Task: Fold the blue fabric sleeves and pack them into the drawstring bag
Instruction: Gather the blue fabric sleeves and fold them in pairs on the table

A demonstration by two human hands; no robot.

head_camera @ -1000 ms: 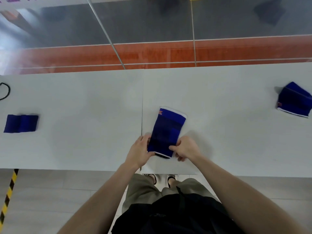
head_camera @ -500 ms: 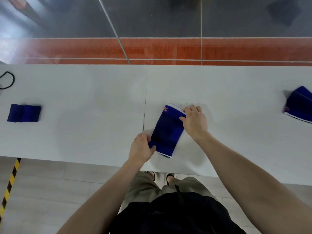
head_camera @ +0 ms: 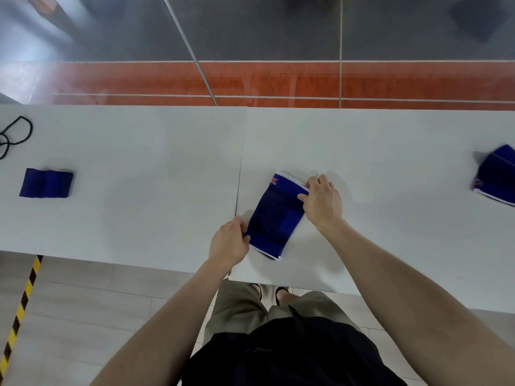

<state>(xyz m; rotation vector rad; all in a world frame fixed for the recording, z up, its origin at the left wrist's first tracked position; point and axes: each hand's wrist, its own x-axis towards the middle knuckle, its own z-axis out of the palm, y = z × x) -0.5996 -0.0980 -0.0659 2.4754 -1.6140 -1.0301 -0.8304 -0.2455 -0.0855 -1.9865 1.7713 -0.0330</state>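
A blue fabric sleeve (head_camera: pixel 274 218) with white trim and an orange logo lies flat and slightly tilted on the white table (head_camera: pixel 139 196), near its front edge. My left hand (head_camera: pixel 230 242) pinches the sleeve's near left corner. My right hand (head_camera: pixel 322 200) grips its far right corner at the white edge. A folded blue sleeve (head_camera: pixel 46 183) rests at the far left. Another blue sleeve (head_camera: pixel 497 178) lies at the right edge of view, partly cut off. A black drawstring cord (head_camera: pixel 15 135) loops at the far left; the bag itself is out of view.
The table is two white tops joined at a seam (head_camera: pixel 240 174) just left of the sleeve. Beyond the far edge is a red and grey floor. Black-and-yellow tape (head_camera: pixel 21 310) marks the floor at lower left. My legs stand under the front edge.
My right hand left the sleeve's near edge and moved up to its far right corner, where it now grips. My left hand stayed at the near left corner.
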